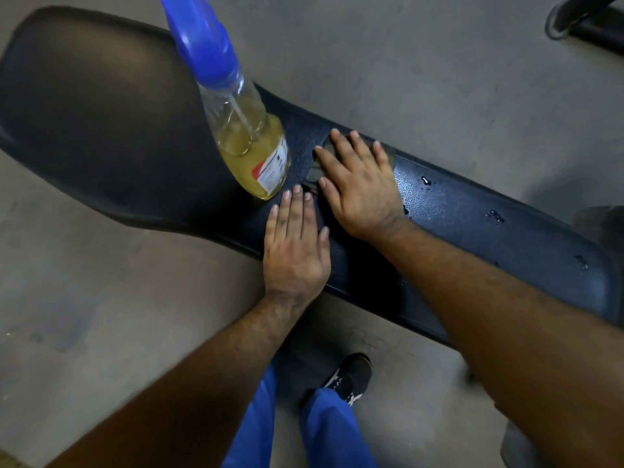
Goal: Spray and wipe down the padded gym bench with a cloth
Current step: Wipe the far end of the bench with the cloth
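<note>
Both hands flat on bench (472, 211)

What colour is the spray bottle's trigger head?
Blue, on the spray bottle; head view shows it clearly.

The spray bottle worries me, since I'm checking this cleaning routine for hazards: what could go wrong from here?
1. The spray bottle stands on the bench right beside the left hand; a wipe toward it could knock it over.
2. The right hand covers most of the cloth, so bare skin likely touches the sprayed pad.
3. Droplets lie to the right and might be missed.
</note>
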